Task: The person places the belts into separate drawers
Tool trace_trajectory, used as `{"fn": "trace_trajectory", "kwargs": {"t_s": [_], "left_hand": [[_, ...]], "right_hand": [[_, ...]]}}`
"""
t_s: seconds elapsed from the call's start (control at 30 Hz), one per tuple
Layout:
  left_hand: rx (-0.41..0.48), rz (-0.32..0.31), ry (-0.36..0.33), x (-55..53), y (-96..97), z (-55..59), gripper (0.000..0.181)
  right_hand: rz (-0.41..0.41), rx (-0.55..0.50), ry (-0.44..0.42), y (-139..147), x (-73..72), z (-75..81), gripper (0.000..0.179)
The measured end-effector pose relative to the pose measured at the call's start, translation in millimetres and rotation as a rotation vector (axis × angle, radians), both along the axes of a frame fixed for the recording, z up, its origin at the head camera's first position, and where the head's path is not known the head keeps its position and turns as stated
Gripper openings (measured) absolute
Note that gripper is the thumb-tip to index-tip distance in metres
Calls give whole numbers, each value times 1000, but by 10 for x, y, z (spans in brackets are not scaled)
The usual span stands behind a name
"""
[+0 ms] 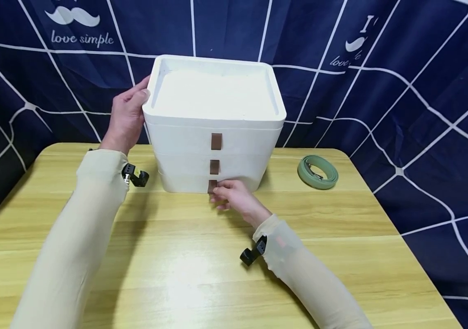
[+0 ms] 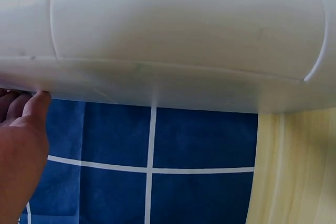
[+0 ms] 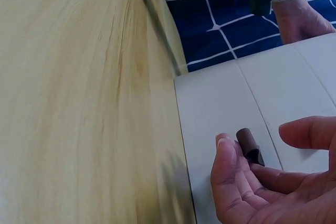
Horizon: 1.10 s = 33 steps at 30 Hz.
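A white drawer unit [image 1: 217,137] with three stacked drawers and a tray-like top stands upright on the table. Each drawer front carries a brown pull tab; the top one [image 1: 216,141] and the middle one [image 1: 214,167] hang free. My left hand [image 1: 127,114] rests against the unit's left side near the upper rim, its thumb at the edge. At the lowest drawer, my right hand [image 1: 238,201] has its fingers right at the bottom brown pull tab [image 3: 249,145]. In the right wrist view the thumb [image 3: 307,132] stands apart from this looped tab.
On the table's right side lies a coiled green belt [image 1: 318,172] with a metal buckle. The wooden table [image 1: 176,237] reaches back to a dark blue curtain [image 1: 234,27] with white lines, which also hangs at both sides.
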<state>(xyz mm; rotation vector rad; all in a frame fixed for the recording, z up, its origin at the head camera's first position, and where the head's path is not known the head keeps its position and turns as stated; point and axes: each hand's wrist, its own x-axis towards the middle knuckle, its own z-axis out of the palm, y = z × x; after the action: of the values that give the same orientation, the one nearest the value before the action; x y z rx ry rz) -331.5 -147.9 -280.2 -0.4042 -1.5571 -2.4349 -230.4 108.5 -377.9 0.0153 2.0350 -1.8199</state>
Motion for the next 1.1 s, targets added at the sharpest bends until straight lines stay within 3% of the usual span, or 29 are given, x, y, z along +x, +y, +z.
{"fn": "trace_trajectory", "kwargs": {"t_s": [0.37,0.63,1.1], "left_hand": [[20,-58,3,-16,-23,-11,46],[27,-39,-2,-19,-1,-37,46],[35,-32,-7,-15,16,-41,45]], "right_hand": [[-6,17,4,12,-26,-8,40],[-8,12,0,8,-63,-34,25],[16,38,34,74,-8,-47,19]]}}
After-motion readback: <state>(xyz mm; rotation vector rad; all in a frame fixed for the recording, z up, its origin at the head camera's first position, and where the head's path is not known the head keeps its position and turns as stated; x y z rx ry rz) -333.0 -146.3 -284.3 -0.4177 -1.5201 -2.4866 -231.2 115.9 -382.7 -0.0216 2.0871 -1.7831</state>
